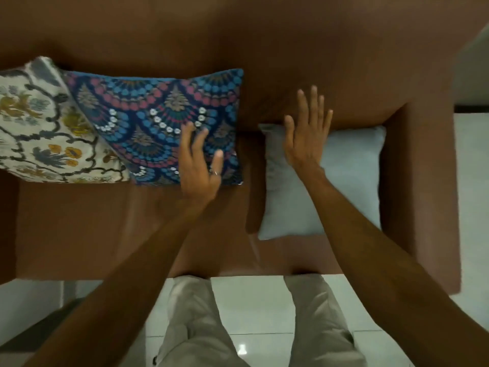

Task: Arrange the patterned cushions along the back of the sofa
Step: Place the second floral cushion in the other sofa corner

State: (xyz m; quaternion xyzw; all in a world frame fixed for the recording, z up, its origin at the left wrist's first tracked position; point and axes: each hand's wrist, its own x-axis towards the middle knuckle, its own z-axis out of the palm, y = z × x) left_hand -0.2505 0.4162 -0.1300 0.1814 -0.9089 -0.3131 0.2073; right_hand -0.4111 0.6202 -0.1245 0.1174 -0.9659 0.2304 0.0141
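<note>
Both hands spread and holding nothing, the left hand [201, 165] over the blue patterned cushion [161, 125] propped against the sofa [304, 62] back at centre-left, beside the floral cushion [45, 128] at far left: a careless push could topple it forward.

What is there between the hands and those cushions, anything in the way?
Nothing visible. The left hand is already at the blue patterned cushion, which leans on the sofa back and overlaps the cream floral cushion. The right hand is open over the plain grey cushion.
</note>
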